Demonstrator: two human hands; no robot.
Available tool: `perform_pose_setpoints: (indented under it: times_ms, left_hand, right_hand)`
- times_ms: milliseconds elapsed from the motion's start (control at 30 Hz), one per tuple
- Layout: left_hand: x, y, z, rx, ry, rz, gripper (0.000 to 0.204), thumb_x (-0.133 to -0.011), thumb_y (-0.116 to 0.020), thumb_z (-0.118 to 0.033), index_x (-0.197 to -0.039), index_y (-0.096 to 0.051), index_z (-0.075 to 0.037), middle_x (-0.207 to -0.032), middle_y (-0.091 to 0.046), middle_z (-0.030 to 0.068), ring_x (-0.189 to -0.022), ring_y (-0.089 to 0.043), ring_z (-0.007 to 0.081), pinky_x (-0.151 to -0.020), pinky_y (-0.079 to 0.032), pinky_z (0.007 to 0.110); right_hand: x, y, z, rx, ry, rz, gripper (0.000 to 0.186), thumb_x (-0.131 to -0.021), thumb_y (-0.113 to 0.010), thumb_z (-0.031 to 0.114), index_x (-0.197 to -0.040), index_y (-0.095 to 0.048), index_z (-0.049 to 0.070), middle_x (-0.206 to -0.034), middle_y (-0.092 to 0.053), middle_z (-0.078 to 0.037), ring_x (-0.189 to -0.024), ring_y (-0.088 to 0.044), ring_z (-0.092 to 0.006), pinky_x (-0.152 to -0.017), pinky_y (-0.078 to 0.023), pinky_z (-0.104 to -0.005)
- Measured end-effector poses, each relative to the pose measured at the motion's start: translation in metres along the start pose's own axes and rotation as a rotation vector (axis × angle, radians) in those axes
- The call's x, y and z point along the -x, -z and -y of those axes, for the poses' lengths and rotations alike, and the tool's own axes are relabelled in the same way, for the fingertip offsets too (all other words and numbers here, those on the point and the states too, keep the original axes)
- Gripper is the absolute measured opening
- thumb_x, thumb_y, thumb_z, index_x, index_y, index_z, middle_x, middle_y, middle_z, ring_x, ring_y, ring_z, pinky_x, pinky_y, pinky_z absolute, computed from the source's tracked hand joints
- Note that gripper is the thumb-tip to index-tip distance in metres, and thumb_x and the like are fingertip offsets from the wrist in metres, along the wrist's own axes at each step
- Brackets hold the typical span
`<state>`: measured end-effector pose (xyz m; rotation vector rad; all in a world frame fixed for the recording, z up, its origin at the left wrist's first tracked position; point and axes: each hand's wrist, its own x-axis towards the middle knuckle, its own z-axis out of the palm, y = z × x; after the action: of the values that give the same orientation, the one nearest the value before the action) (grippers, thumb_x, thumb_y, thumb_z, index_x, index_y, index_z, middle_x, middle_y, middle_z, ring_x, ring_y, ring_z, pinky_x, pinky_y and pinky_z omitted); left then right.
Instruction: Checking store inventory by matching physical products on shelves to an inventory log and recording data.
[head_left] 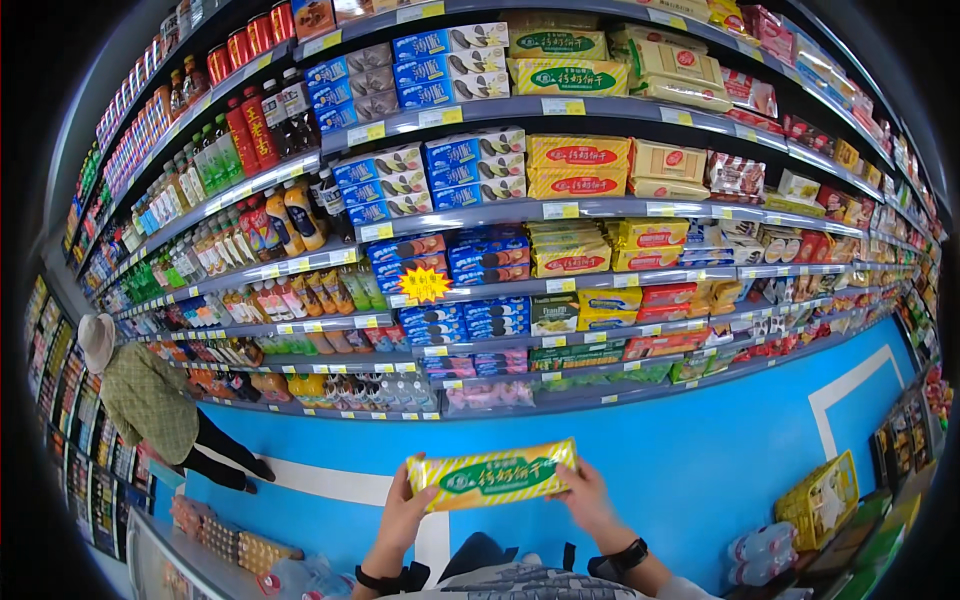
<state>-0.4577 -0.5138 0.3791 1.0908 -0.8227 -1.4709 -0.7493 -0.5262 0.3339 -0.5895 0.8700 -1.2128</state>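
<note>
Green check fabric clothed a person standing at far left beside the shelves. Further right, the left hand grasped the left end of a yellow-striped packet, its thumb on the front face. The packet lay between both hands, its right end slightly higher, above the blue floor. The right hand grasped the right end. At far right stood a yellow basket.

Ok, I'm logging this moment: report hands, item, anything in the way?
Left hand and right hand gripping opposite ends of yellow-striped packet. Packet held up over blue floor. Nothing visibly blocking it; another person off left.
</note>
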Motion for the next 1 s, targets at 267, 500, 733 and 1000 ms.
perform_pose_setpoints:
  times_ms: [267,500,733,1000]
  left_hand:
    - [-0.149,-0.072,-0.021,-0.161,-0.185,0.154,0.056,-0.094,-0.057,0.003,-0.144,-0.034,0.002,-0.135,-0.05,0.0163,-0.115,-0.059,0.0221,-0.087,-0.059,0.034]
    - [-0.297,-0.204,-0.147,-0.227,-0.759,0.327,0.063,-0.095,-0.055,0.003,-0.15,-0.024,-0.001,-0.133,-0.056,0.0199,-0.117,-0.059,0.0211,-0.089,-0.053,0.031]
    - [-0.416,-0.328,-0.315,-0.475,-1.635,0.017,0.046,-0.094,-0.06,-0.005,-0.138,-0.047,-0.007,-0.122,-0.061,0.0152,-0.105,-0.064,0.02,-0.081,-0.053,0.031]
    - [-0.496,-0.386,-0.348,-0.783,-1.754,-0.229,0.046,-0.089,-0.057,-0.001,-0.134,-0.053,-0.011,-0.115,-0.062,0.0207,-0.09,-0.063,0.0387,-0.078,-0.052,0.043]
  right_hand:
    - [-0.114,0.012,0.122,0.245,0.346,-0.138,0.038,-0.1,-0.053,0.011,-0.136,-0.048,-0.001,-0.121,-0.063,-0.01,-0.104,-0.065,-0.019,-0.088,-0.056,-0.0358]
    - [-0.21,-0.022,0.31,0.583,0.915,-0.265,0.047,-0.097,-0.056,0.015,-0.139,-0.043,-0.002,-0.129,-0.054,-0.009,-0.119,-0.049,-0.0173,-0.105,-0.037,-0.031]
    - [-0.294,-0.115,0.521,0.892,1.748,-0.398,0.046,-0.093,-0.06,0.012,-0.137,-0.048,0.003,-0.132,-0.054,-0.015,-0.124,-0.051,-0.025,-0.106,-0.037,-0.034]
    - [-0.417,-0.129,0.605,0.853,1.792,-0.566,0.03,-0.089,-0.062,0.011,-0.119,-0.061,0.008,-0.116,-0.065,-0.019,-0.11,-0.061,-0.0369,-0.096,-0.046,-0.0399]
